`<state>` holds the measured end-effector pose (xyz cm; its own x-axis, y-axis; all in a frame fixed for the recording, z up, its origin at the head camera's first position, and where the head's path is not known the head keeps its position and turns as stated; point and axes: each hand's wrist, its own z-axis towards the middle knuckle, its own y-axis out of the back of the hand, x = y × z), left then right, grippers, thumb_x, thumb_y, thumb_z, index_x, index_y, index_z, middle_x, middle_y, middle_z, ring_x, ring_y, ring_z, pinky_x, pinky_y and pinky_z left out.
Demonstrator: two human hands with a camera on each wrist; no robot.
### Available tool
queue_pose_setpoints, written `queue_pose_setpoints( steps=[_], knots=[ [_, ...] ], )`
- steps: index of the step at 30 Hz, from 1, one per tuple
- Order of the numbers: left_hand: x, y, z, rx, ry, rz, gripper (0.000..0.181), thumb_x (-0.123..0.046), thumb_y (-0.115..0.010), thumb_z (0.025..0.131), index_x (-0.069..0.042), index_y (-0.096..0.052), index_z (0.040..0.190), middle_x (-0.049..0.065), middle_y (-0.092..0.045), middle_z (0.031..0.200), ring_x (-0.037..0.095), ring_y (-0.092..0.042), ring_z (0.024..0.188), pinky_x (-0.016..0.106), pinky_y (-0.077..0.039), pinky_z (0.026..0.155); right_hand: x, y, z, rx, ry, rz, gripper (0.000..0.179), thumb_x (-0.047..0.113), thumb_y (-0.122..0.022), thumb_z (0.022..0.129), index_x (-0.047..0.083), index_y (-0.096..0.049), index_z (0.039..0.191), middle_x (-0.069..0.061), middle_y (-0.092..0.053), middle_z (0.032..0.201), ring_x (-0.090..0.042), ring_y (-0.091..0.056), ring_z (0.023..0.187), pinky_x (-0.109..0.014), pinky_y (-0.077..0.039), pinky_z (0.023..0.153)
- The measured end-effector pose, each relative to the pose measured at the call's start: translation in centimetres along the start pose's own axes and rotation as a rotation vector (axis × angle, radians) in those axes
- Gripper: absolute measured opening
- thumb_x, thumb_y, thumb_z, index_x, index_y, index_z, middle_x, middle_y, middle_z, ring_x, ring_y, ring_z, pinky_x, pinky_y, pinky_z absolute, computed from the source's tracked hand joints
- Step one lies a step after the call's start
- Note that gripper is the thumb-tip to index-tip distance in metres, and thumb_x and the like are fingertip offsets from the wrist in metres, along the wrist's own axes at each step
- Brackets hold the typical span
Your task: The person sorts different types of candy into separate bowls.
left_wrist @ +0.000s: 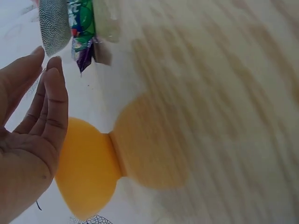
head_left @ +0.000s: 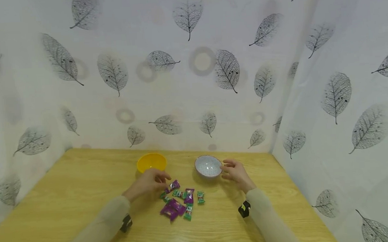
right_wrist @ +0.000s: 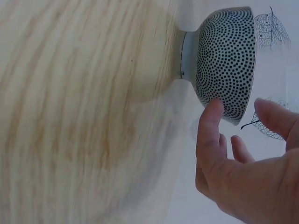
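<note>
My left hand (head_left: 149,181) hovers just in front of the yellow bowl (head_left: 151,161), its fingers loosely bent and nothing between them. In the left wrist view its thumb and fingertips stand slightly apart, beside the orange-yellow bowl (left_wrist: 88,168). My right hand (head_left: 237,173) is at the right side of the white dotted bowl (head_left: 209,166). Thumb and forefinger part around that bowl's rim, with the forefinger tip right at the dotted wall (right_wrist: 226,60) in the right wrist view. Between the hands lie purple-wrapped candies (head_left: 189,196) and green-wrapped candies (head_left: 201,197).
The wooden table (head_left: 219,225) runs back to a wall covering (head_left: 179,99) printed with grey leaves, which also rises on both sides. Several candies form a loose group in front of the two bowls. Black wrist devices (head_left: 244,209) sit at both sleeves.
</note>
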<state>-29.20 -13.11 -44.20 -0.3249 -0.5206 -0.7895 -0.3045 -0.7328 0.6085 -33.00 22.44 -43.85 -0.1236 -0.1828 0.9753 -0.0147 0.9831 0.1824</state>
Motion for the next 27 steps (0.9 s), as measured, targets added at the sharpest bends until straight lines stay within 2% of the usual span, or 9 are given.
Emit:
queue_pose_setpoints(
  steps=[4, 9, 12, 17, 27],
  knots=[
    [0.4, -0.2, 0.1, 0.009, 0.022, 0.021, 0.029, -0.015, -0.074, 0.085, -0.006, -0.071, 0.113, 0.001, -0.064, 0.086, 0.015, -0.058, 0.077, 0.026, -0.052, 0.066, -0.2, 0.3, 0.7, 0.086, -0.096, 0.089, 0.052, 0.009, -0.058, 0.097, -0.007, -0.04, 0.143, -0.029, -0.049, 0.139, -0.029, -0.062, 0.112, -0.047, -0.051, 0.1],
    [0.7, -0.5, 0.4, -0.015, 0.029, 0.062, 0.031, -0.016, -0.076, 0.084, -0.004, -0.07, 0.113, 0.0, -0.063, 0.079, 0.014, -0.055, 0.068, 0.025, -0.05, 0.057, -0.4, 0.6, 1.3, 0.157, -0.185, 0.203, 0.054, 0.009, -0.057, 0.098, -0.005, -0.037, 0.146, -0.027, -0.046, 0.143, -0.033, -0.059, 0.119, -0.047, -0.048, 0.104],
    [0.8, -0.7, 0.6, -0.024, 0.048, 0.075, 0.031, -0.018, -0.076, 0.084, -0.004, -0.071, 0.112, 0.0, -0.062, 0.073, 0.013, -0.054, 0.059, 0.025, -0.049, 0.052, -0.6, 0.8, 1.6, 0.184, -0.2, 0.202, 0.055, 0.007, -0.055, 0.099, -0.003, -0.034, 0.149, -0.028, -0.043, 0.145, -0.032, -0.061, 0.117, -0.044, -0.05, 0.101],
    [0.8, -1.0, 0.7, -0.041, 0.091, 0.086, 0.031, -0.022, -0.078, 0.082, -0.006, -0.073, 0.108, 0.001, -0.058, 0.065, 0.012, -0.05, 0.051, 0.023, -0.045, 0.047, -0.7, 0.8, 1.7, 0.175, -0.207, 0.174, 0.055, 0.006, -0.056, 0.098, 0.0, -0.037, 0.149, -0.028, -0.044, 0.144, -0.026, -0.066, 0.104, -0.038, -0.057, 0.091],
    [0.5, -1.9, 1.4, 0.003, 0.13, 0.135, 0.025, -0.015, -0.078, 0.08, -0.01, -0.073, 0.104, 0.0, -0.064, 0.076, 0.011, -0.049, 0.053, 0.023, -0.045, 0.047, -0.6, 0.9, 1.7, 0.176, -0.203, 0.155, 0.056, 0.006, -0.057, 0.097, 0.001, -0.037, 0.149, -0.029, -0.047, 0.141, -0.022, -0.068, 0.095, -0.037, -0.057, 0.09]
  ],
)
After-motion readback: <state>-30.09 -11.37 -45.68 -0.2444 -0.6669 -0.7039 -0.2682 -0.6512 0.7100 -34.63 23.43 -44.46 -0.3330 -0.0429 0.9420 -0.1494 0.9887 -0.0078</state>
